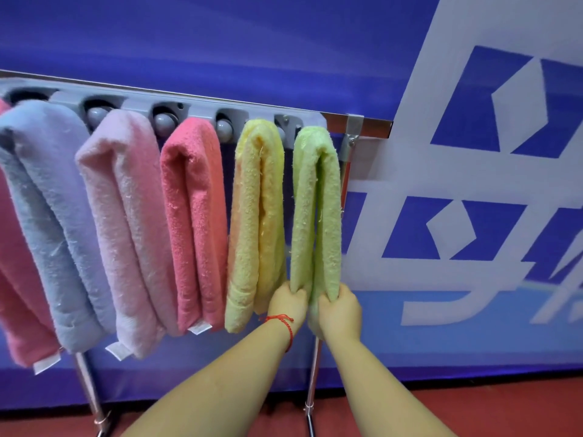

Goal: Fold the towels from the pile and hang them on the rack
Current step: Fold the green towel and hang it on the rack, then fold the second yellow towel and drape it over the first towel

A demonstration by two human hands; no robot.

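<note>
A folded light green towel (315, 209) hangs over the rightmost arm of the metal rack (353, 124). My left hand (288, 302) grips the bottom of its left half. My right hand (339, 312) grips the bottom of its right half. To its left hang several folded towels: a yellow towel (255, 222), a coral towel (195, 222), a pale pink towel (126, 228), a blue-grey towel (47, 222) and a pink towel (15, 294) at the frame's edge. The pile is out of view.
The rack stands on chrome legs (91, 392) on a red floor (520, 408). A blue and white banner (473, 184) hangs right behind it. Grey round knobs (164, 123) sit along the rack's top bar.
</note>
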